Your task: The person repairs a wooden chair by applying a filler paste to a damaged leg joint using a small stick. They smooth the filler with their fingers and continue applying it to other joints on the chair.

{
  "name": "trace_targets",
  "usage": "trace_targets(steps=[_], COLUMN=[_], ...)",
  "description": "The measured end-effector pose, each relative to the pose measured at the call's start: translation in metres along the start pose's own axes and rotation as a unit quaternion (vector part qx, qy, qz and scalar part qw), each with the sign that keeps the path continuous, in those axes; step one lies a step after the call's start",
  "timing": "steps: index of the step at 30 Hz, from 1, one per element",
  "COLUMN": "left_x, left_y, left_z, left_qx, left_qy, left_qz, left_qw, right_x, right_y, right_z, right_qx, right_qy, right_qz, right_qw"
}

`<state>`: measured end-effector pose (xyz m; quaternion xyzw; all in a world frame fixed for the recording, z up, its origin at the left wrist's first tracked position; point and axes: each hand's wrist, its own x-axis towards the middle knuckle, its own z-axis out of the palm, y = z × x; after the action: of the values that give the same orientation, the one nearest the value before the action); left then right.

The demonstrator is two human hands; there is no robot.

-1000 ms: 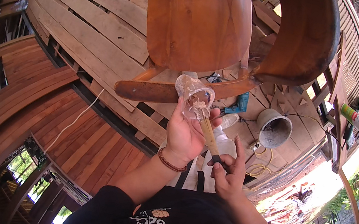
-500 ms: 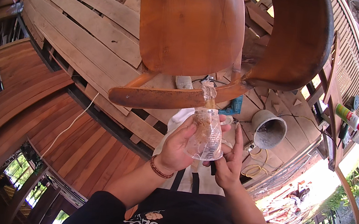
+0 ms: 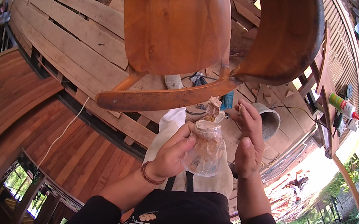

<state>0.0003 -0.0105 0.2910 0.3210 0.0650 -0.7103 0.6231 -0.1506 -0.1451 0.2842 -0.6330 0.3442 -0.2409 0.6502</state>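
My left hand (image 3: 172, 154) is wrapped round a clear plastic cup (image 3: 206, 155) smeared with brownish paste, its narrower end pointing away from me. A paste-coated stick (image 3: 212, 109) shows just beyond that end; how it is held or supported I cannot tell. To the right of the cup, my right hand (image 3: 250, 138) is raised, apart from it, with fingers spread and a small paste-like smear near one fingertip. Over the far side of both hands stands a brown wooden chair (image 3: 178, 24) with a curved back (image 3: 286, 40); its curved rail (image 3: 163, 99) lies nearest the cup and has dark marks.
A grey bucket (image 3: 270, 124) stands behind my right hand, partly hidden. A teal power tool (image 3: 227, 99) and cables lie beyond the rail. At right, a green-and-white bottle with a red cap (image 3: 344, 107) rests by the railing. Wooden planks (image 3: 76, 29) with gaps spread at left.
My right hand has left the cup and moved up and right, its fingers opening. The cup in my left hand sits lower, farther from the rail. The view has shifted slightly.
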Motion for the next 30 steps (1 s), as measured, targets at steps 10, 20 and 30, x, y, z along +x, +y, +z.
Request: trace_targets(steps=[10, 20, 30], left_x=[-0.003, 0.0, 0.005], left_y=[0.006, -0.001, 0.002], left_z=[0.004, -0.002, -0.001], left_qx=[-0.022, 0.008, 0.191], left_qy=[-0.024, -0.017, -0.004], left_qz=[-0.02, -0.007, 0.044], left_qw=[0.999, 1.0, 0.981], right_x=[0.005, -0.002, -0.002], right_y=[-0.002, -0.013, -0.009], right_z=[0.009, 0.025, 0.029], right_qx=[0.104, 0.389, 0.435], right_qy=[-0.05, -0.022, -0.006], right_qz=[0.056, 0.178, 0.177], right_qw=[0.992, 0.904, 0.883])
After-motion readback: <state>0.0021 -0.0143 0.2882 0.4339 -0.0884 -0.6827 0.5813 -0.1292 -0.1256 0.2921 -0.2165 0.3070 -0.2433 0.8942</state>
